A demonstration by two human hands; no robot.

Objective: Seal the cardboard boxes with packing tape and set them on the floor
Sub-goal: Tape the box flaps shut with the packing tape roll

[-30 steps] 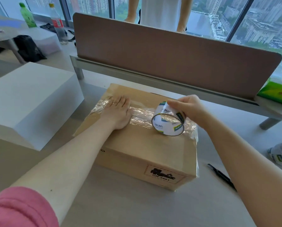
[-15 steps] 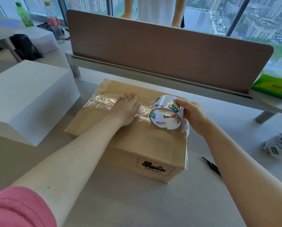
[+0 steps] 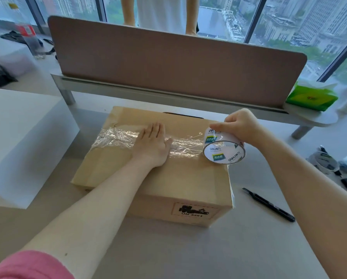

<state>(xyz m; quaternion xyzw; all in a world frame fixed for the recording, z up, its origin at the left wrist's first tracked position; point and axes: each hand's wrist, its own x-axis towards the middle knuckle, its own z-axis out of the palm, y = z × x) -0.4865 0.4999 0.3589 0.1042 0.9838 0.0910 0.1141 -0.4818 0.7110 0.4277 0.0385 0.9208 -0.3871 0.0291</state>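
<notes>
A brown cardboard box [image 3: 168, 178] lies on the grey table, its flaps shut. A crinkled strip of clear tape [image 3: 116, 137] runs across its top from the left edge to the right edge. My left hand [image 3: 153, 146] lies flat on the strip near the middle, fingers straight. My right hand [image 3: 240, 125] grips a white tape roll [image 3: 224, 151] from above at the box's right top edge. The strip runs straight into the roll.
A black utility knife [image 3: 269, 204] lies on the table right of the box. More tape rolls [image 3: 325, 161] sit at the far right. A white box [image 3: 21, 137] stands to the left. A brown desk divider [image 3: 176, 63] rises behind, a person standing beyond it. A green tissue pack [image 3: 311, 97] rests at the back right.
My right hand has pulled the tape roll rightward, from over the box top to its right edge, lengthening the strip. My left hand stays pressed on the tape.
</notes>
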